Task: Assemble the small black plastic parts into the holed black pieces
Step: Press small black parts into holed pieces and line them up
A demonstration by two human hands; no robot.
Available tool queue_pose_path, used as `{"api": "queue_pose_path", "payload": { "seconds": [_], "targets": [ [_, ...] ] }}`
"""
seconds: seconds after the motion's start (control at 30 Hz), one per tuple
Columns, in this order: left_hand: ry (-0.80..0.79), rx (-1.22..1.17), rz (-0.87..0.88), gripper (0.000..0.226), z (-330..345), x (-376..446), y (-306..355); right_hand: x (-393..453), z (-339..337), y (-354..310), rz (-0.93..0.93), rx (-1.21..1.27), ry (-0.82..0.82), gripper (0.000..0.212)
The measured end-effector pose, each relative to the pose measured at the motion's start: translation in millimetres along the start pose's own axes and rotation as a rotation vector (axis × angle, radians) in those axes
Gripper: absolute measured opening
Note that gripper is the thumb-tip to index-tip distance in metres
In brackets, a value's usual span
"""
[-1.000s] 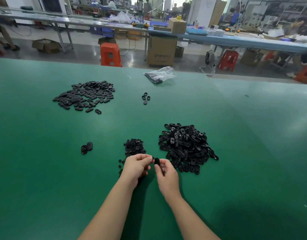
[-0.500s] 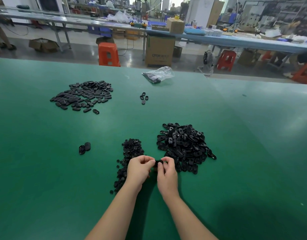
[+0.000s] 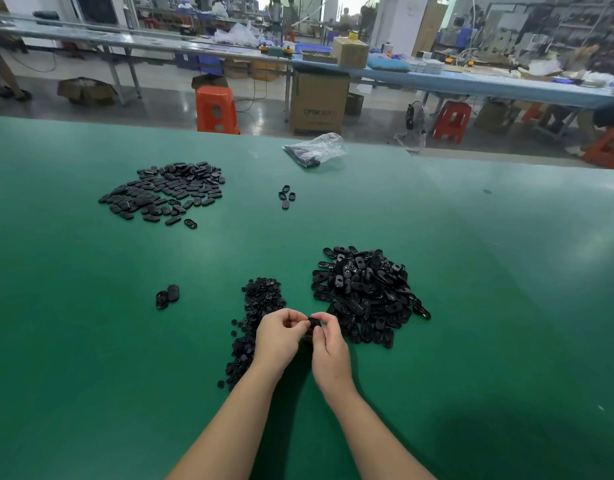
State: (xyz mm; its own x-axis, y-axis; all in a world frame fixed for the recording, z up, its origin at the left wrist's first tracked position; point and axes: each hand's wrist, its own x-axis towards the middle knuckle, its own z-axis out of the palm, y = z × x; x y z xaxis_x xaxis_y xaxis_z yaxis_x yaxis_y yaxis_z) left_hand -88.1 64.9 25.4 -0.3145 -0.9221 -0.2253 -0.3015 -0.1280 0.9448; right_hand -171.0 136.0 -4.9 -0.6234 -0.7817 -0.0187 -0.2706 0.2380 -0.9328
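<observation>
Your fingers (image 3: pixel 300 318) on both hands are curled and pinching one black piece (image 3: pixel 313 322) between them. Your left hand (image 3: pixel 279 339) holds it from the left side and your right hand (image 3: pixel 330 344) holds it from the right, and the fingertips almost meet. The piece is mostly hidden by your fingers, so you cannot tell if a small part is already in it.

Everything sits on a big green table (image 3: pixel 91 341). The biggest heap is the pile of holed black pieces (image 3: pixel 366 292), just past your right hand and touching close to it. Far off on your left, near the back of the table, is a flat spread of oval black pieces (image 3: pixel 163 192). Just past your left hand, and running down beside your left wrist, is the pile of small black parts (image 3: pixel 255 317). It lies just beside the big heap but apart from it.

A clear plastic bag (image 3: pixel 316 148) with dark things inside lies near the far edge of the table. A few loose pieces (image 3: pixel 286 196) lie between the bag and the heaps. Two more black pieces (image 3: pixel 167 296) lie side by side, well to the left of your hands.
</observation>
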Motion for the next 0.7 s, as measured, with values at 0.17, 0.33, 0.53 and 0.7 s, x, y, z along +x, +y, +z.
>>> {"api": "queue_pose_path", "payload": {
  "seconds": [0.17,0.33,0.53,0.7],
  "targets": [
    [0.032,0.142,0.081,0.016,-3,0,1,0,-2,0,-0.004,0.012,0.002,0.026],
    [0.002,0.236,0.101,0.01,-5,1,5,0,-2,-1,-0.017,-0.016,-0.016,0.027],
    [-0.004,0.253,0.145,0.008,-3,2,12,2,-2,0,-0.024,0.015,0.016,0.015],
    [-0.021,0.232,0.119,0.009,-9,6,10,3,0,3,-0.038,0.037,0.02,0.013]
  ]
}}
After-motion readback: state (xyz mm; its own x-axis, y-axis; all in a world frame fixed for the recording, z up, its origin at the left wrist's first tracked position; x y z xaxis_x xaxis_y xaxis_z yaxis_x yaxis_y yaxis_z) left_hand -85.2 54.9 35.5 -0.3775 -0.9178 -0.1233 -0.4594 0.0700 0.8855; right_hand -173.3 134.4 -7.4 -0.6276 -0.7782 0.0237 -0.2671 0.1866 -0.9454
